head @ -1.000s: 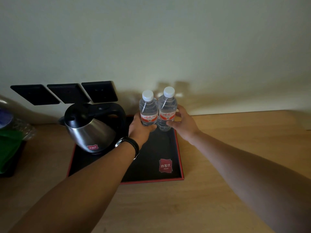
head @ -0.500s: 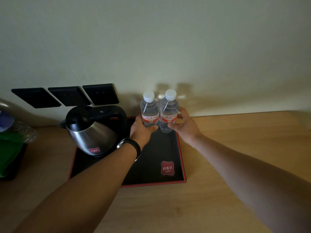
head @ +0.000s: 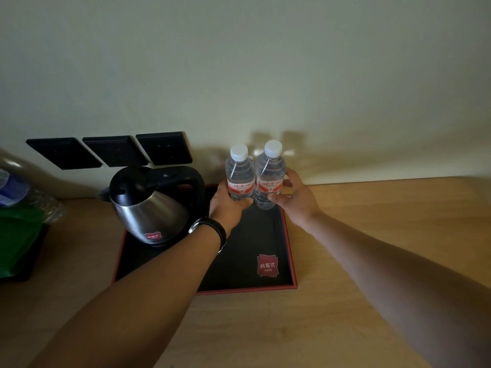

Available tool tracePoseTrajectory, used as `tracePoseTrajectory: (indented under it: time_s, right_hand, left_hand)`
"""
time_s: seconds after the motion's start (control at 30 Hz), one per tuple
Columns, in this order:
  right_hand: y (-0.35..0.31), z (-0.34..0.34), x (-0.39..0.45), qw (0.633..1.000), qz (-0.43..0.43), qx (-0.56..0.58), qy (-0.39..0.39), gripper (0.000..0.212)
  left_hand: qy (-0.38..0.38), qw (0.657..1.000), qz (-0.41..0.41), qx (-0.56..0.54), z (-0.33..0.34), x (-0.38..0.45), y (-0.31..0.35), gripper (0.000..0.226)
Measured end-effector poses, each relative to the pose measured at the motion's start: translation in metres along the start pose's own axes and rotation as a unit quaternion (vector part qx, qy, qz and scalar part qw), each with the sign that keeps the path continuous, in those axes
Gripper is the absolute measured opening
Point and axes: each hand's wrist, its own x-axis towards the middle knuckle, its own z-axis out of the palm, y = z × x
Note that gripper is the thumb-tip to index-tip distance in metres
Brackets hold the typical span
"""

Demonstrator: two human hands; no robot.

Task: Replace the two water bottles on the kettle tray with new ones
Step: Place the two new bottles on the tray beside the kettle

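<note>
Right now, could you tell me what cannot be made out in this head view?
- Bases of the two water bottles: hidden by the left hand and right hand, so whether they rest on the tray is unclear.
- Kettle base: partly behind the left forearm.
- Green item: cut off by the left edge, blurred.
- Bottle label print: too small.

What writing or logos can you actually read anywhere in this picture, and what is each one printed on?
"尚客优" with a smaller "Hotels" beneath: red logo patch on the black tray.
Red tag on the kettle: likely the same logo, too small to read.
Left bottle label: red script, too blurred to read.
Right bottle label: the same red script, also unreadable.
Wall sockets: no text visible.
</note>
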Motion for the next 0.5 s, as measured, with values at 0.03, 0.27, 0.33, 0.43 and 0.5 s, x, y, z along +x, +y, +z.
tracePoseTrajectory:
  time_s: [0.03,0.27,0.33,0.43,0.5]
  right_hand:
    - [0.0001,0.0000,0.0002,1.000,-0.001,0.000,-0.001,0.066]
    - [0.0011,0.0010,0.0010,1.000,-0.010,-0.004,-0.001,0.065]
    - [0.0005,0.0000,0.0012,1.000,-0.010,-0.009,-0.002,0.065]
    - [-0.0025,-0.0017,0.0014,1.000,-0.008,-0.022,-0.008,0.066]
    - [-0.0038,-0.0025,0.0021,1.000,-0.003,-0.027,-0.009,0.068]
  left_hand:
    - [0.000,1.000,-0.001,0.000,-0.0001,-0.0001,-0.0003,0.069]
    - [-0.006,1.000,-0.003,0.005,-0.0013,0.0002,-0.0001,0.070]
    - [-0.007,1.000,-0.005,0.011,-0.0020,0.0004,0.0015,0.070]
    - [-0.006,1.000,-0.006,0.024,-0.0028,-0.0004,0.0050,0.068]
    - [-0.006,1.000,-0.011,0.027,-0.0035,-0.0018,0.0077,0.069]
